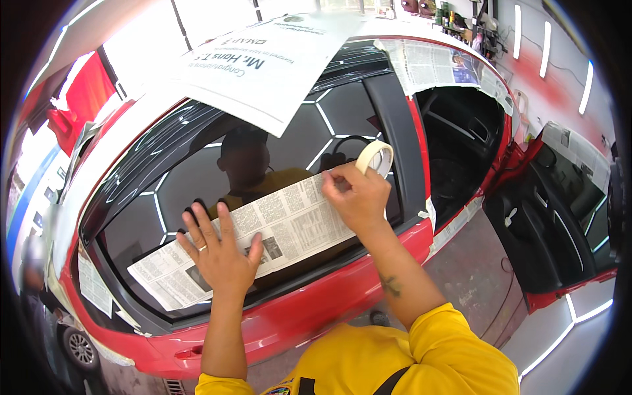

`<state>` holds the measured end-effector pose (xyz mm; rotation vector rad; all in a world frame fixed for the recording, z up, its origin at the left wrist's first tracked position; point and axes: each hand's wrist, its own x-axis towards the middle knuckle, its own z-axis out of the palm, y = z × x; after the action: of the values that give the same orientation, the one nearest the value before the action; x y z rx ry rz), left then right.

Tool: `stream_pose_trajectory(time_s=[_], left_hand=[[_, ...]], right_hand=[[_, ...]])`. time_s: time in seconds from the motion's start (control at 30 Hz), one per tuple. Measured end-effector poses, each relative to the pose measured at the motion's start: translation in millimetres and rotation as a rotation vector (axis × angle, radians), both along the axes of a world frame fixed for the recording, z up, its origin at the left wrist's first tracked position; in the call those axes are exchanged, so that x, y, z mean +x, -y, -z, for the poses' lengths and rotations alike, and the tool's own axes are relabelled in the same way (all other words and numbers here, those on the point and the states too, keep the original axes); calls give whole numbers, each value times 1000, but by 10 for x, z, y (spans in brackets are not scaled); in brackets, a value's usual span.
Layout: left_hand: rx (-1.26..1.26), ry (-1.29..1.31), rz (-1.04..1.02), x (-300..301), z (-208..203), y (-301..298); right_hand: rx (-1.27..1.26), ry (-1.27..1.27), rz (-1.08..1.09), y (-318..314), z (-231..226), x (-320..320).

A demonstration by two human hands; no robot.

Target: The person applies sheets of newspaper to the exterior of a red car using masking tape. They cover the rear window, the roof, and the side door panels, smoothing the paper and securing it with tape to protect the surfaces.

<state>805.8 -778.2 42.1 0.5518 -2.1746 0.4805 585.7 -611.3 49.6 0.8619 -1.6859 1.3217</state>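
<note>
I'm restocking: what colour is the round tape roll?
The round tape roll is pale cream-yellow, showing best in the head view.

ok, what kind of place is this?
Probably an auto paint or body shop: a newspaper strip lies against a red car, the right hand holds a tape roll, and the wall behind has a red, overspray-like haze.

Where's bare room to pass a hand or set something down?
Hand: window glass between the white sheet and newspaper strip. Set-down: floor between red car and open door, bar a cord. Crowded: the strip, left hand spread on it, right hand and tape roll by its right end.
</note>
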Motion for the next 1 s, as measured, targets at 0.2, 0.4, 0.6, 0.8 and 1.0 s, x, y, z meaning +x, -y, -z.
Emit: stream_pose_trajectory(time_s=[0.2,0.4,0.6,0.8,1.0], left_hand=[[-32,10,-2,-14,-6,-6],[-43,11,18,-18,-12,-8],[-35,29,-23,60,6,18],[137,-76,87,7,-113,-95],[420,-339,76,-290,-500,-333]], right_hand=[[18,193,123,-468,-79,-430],[6,189,130,-713,-21,-738],[-185,42,81,-610,-44,-469],[178,-127,-232,136,-259,426],[264,-33,-150,293,-210,493]])
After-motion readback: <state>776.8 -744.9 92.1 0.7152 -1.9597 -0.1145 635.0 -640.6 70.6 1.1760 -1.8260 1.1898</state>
